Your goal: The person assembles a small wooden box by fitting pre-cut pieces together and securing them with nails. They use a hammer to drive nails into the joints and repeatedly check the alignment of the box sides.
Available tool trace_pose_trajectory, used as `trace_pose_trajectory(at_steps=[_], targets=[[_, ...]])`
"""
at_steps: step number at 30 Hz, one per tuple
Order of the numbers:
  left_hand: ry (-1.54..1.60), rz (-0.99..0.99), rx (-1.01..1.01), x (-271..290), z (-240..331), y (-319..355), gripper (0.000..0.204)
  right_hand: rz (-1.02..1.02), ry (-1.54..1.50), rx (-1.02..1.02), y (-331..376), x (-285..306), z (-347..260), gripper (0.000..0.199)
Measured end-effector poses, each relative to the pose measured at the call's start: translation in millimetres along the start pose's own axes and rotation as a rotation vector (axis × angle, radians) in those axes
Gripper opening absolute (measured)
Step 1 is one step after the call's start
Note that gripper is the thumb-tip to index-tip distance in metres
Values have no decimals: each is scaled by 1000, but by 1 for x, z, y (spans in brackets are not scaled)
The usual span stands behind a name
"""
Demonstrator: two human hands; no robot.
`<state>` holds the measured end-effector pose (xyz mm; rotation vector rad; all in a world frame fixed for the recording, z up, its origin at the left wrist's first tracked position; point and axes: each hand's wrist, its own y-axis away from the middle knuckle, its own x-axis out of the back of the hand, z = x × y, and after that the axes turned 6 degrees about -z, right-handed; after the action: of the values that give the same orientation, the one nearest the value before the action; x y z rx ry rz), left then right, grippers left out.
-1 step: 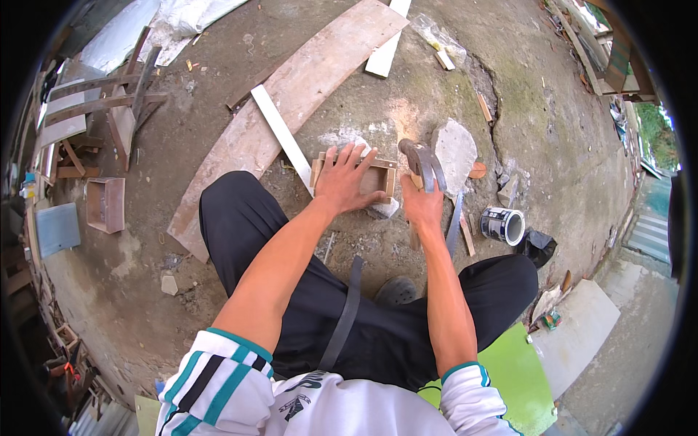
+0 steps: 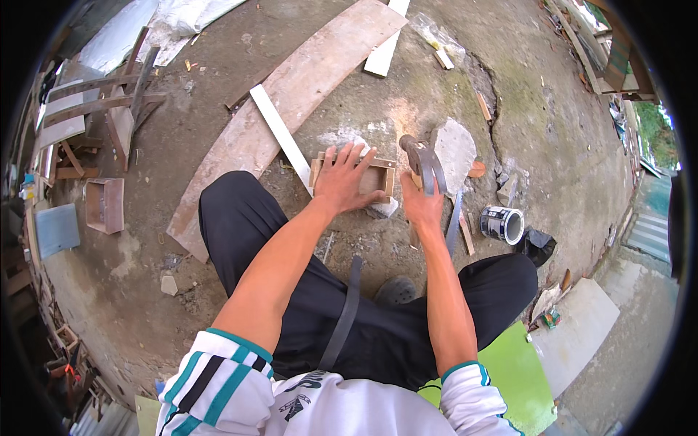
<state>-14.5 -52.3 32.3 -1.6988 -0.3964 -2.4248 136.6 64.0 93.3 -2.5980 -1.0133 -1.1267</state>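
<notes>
My left hand (image 2: 340,183) lies across a small open wooden box (image 2: 390,183), fingers spread and the thumb near its right end. The palm covers the box's middle, so part of its inside is hidden. In my right hand (image 2: 424,206) is a claw hammer (image 2: 427,161), gripped by its wooden handle. The hammer's head sits just above the fist, to the right of the box, its claw curving toward me. Beneath the box is a pale stone block (image 2: 384,209), mostly hidden.
A long curved board (image 2: 240,152) and a white strip (image 2: 280,134) lie to the left. Right of the hammer are a flat stone slab (image 2: 454,156), a saw-like metal blade (image 2: 454,229) and a paint can (image 2: 502,224). Another wooden box (image 2: 105,206) stands far left.
</notes>
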Motion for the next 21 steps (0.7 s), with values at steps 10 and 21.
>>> trace_pose_trajectory(at_steps=[10, 21], targets=[[-28, -104, 43, 7, 4, -1, 106, -10, -66, -80, -6, -7, -7, 46], [-44, -32, 36, 3, 6, -3, 105, 125, -83, 79, -7, -9, 7, 43]])
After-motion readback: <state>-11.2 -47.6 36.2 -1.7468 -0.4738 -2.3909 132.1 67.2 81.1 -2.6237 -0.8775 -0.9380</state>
